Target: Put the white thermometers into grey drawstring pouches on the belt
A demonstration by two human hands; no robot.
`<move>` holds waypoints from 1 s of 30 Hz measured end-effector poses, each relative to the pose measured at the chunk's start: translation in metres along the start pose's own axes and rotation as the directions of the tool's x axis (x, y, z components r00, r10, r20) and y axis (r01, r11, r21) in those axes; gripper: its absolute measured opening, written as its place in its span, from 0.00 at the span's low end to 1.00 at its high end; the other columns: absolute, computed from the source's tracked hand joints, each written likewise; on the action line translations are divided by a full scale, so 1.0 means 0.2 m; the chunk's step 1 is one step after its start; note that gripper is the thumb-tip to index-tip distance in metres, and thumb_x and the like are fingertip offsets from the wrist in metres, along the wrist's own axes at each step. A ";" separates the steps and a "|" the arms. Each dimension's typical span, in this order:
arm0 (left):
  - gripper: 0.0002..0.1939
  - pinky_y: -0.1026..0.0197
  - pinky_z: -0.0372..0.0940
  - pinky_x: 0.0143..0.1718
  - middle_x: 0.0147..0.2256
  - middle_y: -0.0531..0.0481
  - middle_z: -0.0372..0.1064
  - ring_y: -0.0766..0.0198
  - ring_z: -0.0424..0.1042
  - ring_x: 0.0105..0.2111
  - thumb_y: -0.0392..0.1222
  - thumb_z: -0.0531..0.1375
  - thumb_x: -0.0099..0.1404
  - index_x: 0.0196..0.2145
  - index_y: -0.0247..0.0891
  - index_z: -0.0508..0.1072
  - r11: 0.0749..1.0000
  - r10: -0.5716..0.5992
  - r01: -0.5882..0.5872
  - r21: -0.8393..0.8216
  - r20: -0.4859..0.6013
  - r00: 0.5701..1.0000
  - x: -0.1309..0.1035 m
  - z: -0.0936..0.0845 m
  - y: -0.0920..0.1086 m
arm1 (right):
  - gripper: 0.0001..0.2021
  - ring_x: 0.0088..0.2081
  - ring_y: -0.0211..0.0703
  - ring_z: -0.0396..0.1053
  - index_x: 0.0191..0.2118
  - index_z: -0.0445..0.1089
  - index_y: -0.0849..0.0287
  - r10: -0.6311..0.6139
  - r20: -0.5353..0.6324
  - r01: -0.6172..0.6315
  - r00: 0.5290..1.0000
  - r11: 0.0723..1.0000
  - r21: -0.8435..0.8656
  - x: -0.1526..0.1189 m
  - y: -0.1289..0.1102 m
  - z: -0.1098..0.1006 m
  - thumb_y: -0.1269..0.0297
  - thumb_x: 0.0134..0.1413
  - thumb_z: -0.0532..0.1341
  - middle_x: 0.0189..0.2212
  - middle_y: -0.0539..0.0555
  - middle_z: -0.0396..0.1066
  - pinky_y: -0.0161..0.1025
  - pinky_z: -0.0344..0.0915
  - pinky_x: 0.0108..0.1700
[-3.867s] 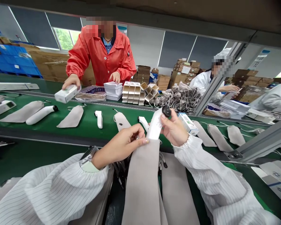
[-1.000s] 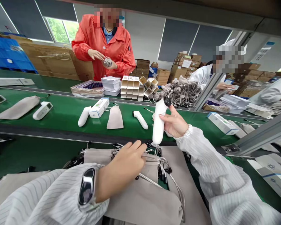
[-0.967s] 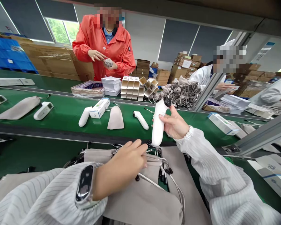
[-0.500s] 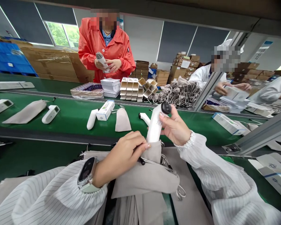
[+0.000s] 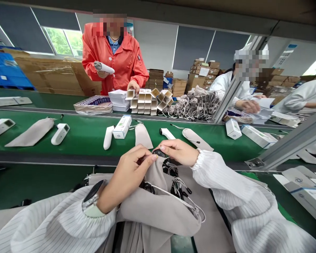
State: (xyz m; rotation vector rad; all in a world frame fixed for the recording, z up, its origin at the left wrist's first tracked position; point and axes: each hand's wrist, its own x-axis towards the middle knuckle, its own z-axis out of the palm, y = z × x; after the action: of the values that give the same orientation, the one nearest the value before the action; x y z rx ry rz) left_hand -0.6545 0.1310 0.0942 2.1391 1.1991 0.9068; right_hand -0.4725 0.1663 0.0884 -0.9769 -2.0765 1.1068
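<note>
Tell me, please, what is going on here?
The person's left hand holds a gray pouch near its mouth, and the right hand is at a device whose black end shows there; the pouch hides the rest. Another gray pouch lies below. Across the green belt, a co-worker in red holds a white item and touches an open carton.

Left hand (image 5: 131, 168) pinched, right hand (image 5: 179, 151) bent just beside it.
The left arm (image 5: 58, 219) reaches in from the lower left, sleeved, its wrist (image 5: 104, 201) bare beyond the cuff; the back of the hand shows, fingers curled under, thumb stretched forward along them. The right arm (image 5: 252, 205), also sleeved, slants in from the lower right; its hand lies nearly level, fingers pointing leftward, thumb bent. The tips of the 2 thumbs stand near each other. Whether the right thumb and fingers press together is unclear.
</note>
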 end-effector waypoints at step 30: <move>0.10 0.72 0.53 0.24 0.22 0.57 0.56 0.74 0.55 0.23 0.44 0.47 0.64 0.31 0.37 0.63 0.702 -0.141 0.419 -0.576 0.464 0.874 0.02 0.03 -0.01 | 0.24 0.22 0.36 0.63 0.30 0.70 0.62 -0.049 -0.461 -0.201 0.886 0.855 -0.478 0.00 0.32 -0.36 0.49 0.53 0.44 0.19 0.51 0.67 0.33 0.57 0.27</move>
State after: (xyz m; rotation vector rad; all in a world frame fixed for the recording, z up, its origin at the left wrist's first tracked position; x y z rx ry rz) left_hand -0.6499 0.1345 0.0892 1.3999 0.7989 0.5955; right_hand -0.3978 0.2216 0.0684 -1.4294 -1.9625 0.2754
